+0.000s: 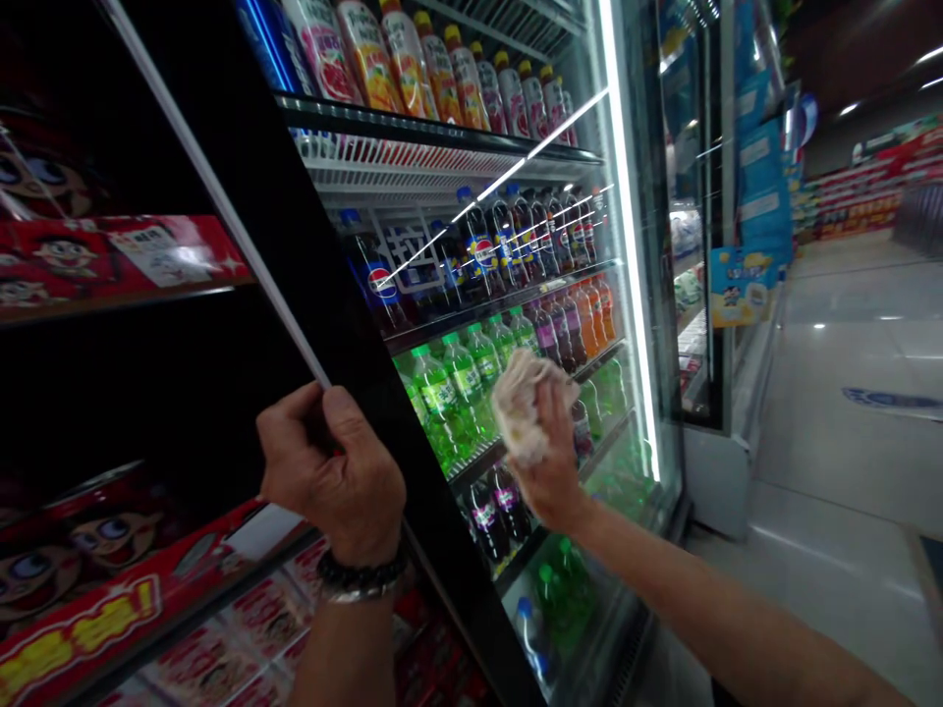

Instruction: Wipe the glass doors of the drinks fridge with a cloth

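Observation:
My right hand (pixel 552 481) presses a crumpled whitish cloth (pixel 520 403) to the glass door (pixel 508 550) of a drinks cooler, fingers spread over it. Behind the glass, near the cloth, stand green soda bottles (pixel 442 378). On the left, my left hand (pixel 339 471) is closed around the pale edge strip (pixel 243 236) of the door's black frame (pixel 324 295). A dark beaded bracelet (pixel 360 570) circles that wrist. The fingertips of the left hand are partly hidden.
Cola bottles (pixel 482 245) and juice bottles (pixel 405 64) fill the upper shelves. Red cartoon-printed packaging (pixel 66 250) lies left of the door. Another cooler (pixel 714 393) and a tiled aisle floor (pixel 832 491) are to the right.

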The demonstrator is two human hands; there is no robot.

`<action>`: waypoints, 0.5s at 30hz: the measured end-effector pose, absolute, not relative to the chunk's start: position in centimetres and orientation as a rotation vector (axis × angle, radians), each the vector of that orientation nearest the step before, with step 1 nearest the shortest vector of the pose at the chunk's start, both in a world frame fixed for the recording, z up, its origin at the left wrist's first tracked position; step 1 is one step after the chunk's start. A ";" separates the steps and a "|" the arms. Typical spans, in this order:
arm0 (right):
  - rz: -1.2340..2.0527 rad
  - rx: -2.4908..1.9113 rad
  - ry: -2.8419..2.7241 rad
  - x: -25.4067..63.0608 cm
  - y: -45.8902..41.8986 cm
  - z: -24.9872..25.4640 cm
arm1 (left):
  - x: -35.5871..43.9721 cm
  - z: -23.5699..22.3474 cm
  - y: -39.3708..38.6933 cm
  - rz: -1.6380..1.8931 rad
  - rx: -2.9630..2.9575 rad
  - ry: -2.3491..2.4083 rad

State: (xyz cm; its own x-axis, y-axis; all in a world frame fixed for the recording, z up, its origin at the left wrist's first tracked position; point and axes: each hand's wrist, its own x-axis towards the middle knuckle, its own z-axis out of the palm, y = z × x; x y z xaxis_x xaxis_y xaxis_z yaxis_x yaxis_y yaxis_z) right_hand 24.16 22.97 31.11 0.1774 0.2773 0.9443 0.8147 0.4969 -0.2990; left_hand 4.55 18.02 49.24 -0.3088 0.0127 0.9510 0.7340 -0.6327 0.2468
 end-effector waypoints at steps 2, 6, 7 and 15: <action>-0.736 -0.843 -1.688 20.3 19.7 30.0 | 4.2 49.1 17.7 -1.975 -1.520 -0.967; -0.980 -0.536 -1.897 20.8 19.0 29.3 | 3.4 48.8 17.2 -1.943 -1.662 -0.966; -0.951 -0.563 -1.865 22.4 20.2 29.4 | 3.4 48.7 17.2 -1.947 -1.667 -0.958; -0.206 -1.287 -0.911 42.9 32.7 32.8 | 4.1 48.3 18.1 -1.990 -1.531 -0.931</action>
